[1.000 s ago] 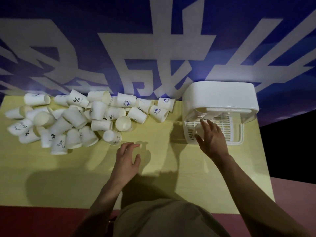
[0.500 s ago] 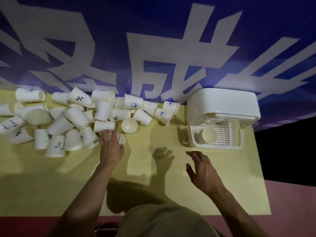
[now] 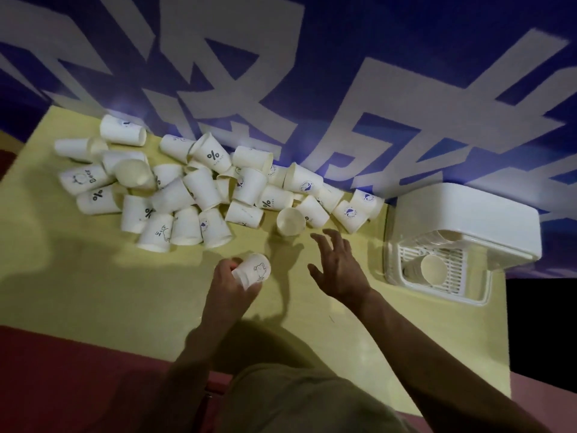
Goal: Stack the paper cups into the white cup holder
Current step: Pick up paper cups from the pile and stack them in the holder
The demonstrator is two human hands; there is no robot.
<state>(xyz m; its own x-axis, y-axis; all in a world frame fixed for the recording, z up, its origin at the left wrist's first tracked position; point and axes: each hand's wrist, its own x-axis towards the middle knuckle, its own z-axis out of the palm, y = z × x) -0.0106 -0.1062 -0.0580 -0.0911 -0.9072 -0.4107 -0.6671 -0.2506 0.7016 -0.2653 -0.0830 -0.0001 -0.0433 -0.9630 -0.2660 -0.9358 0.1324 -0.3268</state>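
The left hand point(image 3: 232, 284) now holds one paper cup point(image 3: 252, 270), with fingers and thumb curled around its wall. Half a second ago this hand was reaching into the pile of cups point(image 3: 193, 189) with nothing in it, so a pick was just made. The held cup is lifted over the yellow table point(image 3: 93, 285), a little nearer than the pile, and it is tilted, with its printed drawing turned to the camera.

The right hand point(image 3: 338, 267) holds nothing. Its fingers are spread and nearly straight, and it has moved left, away from the white cup holder point(image 3: 465, 226), to a place just beside the held cup. I think it comes to receive the cup from the left hand, but this is only my judgement.

The holder stands at the right side of the table, against the blue wall banner point(image 3: 281, 73). One cup in the holder point(image 3: 432, 269) is visible on its grid, mouth up. Something like more cups shows under the lid, but it is too unclear to count.

Most cups lie in the pile at the far left, so the task is at an early stage.
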